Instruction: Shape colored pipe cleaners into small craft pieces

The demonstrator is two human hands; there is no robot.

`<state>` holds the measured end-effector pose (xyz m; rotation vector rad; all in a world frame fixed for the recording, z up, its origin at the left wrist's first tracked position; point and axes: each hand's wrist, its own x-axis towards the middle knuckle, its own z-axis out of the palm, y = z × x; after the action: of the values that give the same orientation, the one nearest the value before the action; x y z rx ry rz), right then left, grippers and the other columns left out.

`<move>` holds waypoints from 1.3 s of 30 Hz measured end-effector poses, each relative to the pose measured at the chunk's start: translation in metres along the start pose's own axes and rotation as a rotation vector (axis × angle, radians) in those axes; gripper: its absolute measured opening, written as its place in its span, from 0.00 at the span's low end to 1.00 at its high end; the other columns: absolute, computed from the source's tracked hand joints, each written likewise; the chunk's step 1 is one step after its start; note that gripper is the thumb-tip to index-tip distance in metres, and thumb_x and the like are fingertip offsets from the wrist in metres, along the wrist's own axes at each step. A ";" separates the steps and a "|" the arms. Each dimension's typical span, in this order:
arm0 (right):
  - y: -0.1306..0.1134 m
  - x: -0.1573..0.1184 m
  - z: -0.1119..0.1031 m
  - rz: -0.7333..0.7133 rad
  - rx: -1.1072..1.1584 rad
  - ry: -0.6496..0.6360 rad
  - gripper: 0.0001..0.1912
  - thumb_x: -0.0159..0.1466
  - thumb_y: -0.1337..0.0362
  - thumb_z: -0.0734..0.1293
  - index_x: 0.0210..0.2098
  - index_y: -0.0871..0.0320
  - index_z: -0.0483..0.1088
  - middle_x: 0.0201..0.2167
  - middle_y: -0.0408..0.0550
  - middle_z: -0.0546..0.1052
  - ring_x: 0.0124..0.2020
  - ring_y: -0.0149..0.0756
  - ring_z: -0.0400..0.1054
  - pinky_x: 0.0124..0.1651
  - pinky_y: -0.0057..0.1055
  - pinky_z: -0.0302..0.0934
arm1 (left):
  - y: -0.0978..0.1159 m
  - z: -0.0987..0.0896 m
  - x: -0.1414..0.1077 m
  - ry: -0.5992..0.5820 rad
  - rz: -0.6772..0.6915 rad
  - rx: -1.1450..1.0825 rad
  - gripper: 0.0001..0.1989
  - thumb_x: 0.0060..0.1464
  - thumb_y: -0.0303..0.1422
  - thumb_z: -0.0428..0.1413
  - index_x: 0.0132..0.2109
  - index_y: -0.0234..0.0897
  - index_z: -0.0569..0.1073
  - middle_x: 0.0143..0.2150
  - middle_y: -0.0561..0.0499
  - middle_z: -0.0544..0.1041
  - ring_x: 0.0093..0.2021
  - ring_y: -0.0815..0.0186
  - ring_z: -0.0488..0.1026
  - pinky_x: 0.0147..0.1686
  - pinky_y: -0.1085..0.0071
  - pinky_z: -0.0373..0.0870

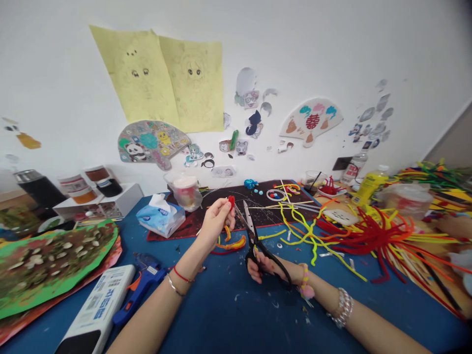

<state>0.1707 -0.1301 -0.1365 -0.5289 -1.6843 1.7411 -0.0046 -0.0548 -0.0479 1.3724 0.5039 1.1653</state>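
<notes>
My left hand (217, 216) is closed in a pinch on a small red piece of pipe cleaner (231, 200), held up near the middle of the view. To its right, my right hand (261, 265) grips black-handled scissors (251, 228), fingers through the loops. The scissor blades are parted and point up and away, just right of the red piece, apart from it as far as I can see. Below the left hand, orange and yellow pipe cleaner pieces (234, 243) lie on the blue table (228, 305).
Yellow pipe cleaners (313, 226) and a red bundle (376, 233) spread on the right. A blue glue gun (142, 290), a white box (98, 309) and a tissue pack (161, 216) are on the left. Behind lies a dark mat (214, 216) against the wall.
</notes>
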 end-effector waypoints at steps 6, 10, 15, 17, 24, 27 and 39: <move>-0.006 0.000 0.002 -0.002 -0.034 -0.017 0.22 0.58 0.42 0.54 0.31 0.57 0.52 0.28 0.42 0.58 0.26 0.26 0.55 0.33 0.30 0.50 | 0.001 -0.001 0.000 -0.001 -0.007 -0.025 0.10 0.53 0.39 0.50 0.32 0.36 0.61 0.25 0.58 0.65 0.15 0.78 0.63 0.15 0.80 0.56; -0.011 0.000 0.003 -0.020 -0.081 -0.042 0.23 0.56 0.42 0.56 0.31 0.58 0.52 0.29 0.43 0.58 0.26 0.27 0.55 0.34 0.31 0.51 | 0.002 0.001 -0.001 -0.010 -0.024 -0.053 0.09 0.53 0.38 0.51 0.33 0.36 0.62 0.24 0.58 0.65 0.15 0.77 0.63 0.15 0.80 0.55; -0.013 0.001 0.004 -0.017 -0.092 -0.036 0.24 0.56 0.41 0.55 0.31 0.58 0.53 0.28 0.43 0.59 0.26 0.27 0.55 0.34 0.31 0.51 | 0.002 0.003 -0.002 -0.036 -0.028 -0.132 0.08 0.54 0.36 0.50 0.33 0.36 0.62 0.23 0.58 0.64 0.15 0.77 0.61 0.16 0.79 0.57; -0.013 0.001 0.004 -0.018 -0.092 -0.038 0.24 0.57 0.41 0.55 0.31 0.58 0.53 0.28 0.43 0.59 0.26 0.28 0.55 0.34 0.31 0.51 | 0.003 0.003 -0.002 -0.035 -0.031 -0.165 0.08 0.54 0.36 0.50 0.33 0.36 0.62 0.24 0.58 0.64 0.15 0.78 0.61 0.16 0.79 0.57; -0.016 0.001 0.003 -0.007 -0.092 -0.062 0.24 0.56 0.41 0.55 0.31 0.58 0.53 0.28 0.42 0.59 0.26 0.27 0.55 0.34 0.31 0.51 | 0.004 0.002 -0.003 -0.043 -0.049 -0.176 0.08 0.54 0.36 0.50 0.33 0.36 0.63 0.24 0.58 0.64 0.16 0.78 0.61 0.16 0.79 0.58; -0.018 0.001 0.004 -0.012 -0.099 -0.066 0.25 0.56 0.40 0.55 0.31 0.58 0.53 0.28 0.42 0.58 0.26 0.27 0.55 0.34 0.31 0.51 | 0.003 0.002 -0.003 -0.052 -0.052 -0.156 0.08 0.54 0.36 0.50 0.33 0.36 0.63 0.23 0.58 0.64 0.15 0.77 0.62 0.16 0.79 0.57; -0.017 0.000 0.004 -0.008 -0.105 -0.076 0.26 0.55 0.39 0.54 0.30 0.58 0.52 0.28 0.42 0.58 0.26 0.27 0.54 0.34 0.31 0.51 | 0.001 0.002 -0.004 -0.038 -0.031 -0.080 0.11 0.52 0.40 0.52 0.33 0.37 0.61 0.23 0.59 0.65 0.15 0.78 0.62 0.16 0.80 0.57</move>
<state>0.1711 -0.1337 -0.1193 -0.5074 -1.8359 1.6933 -0.0045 -0.0591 -0.0475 1.3113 0.4463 1.1205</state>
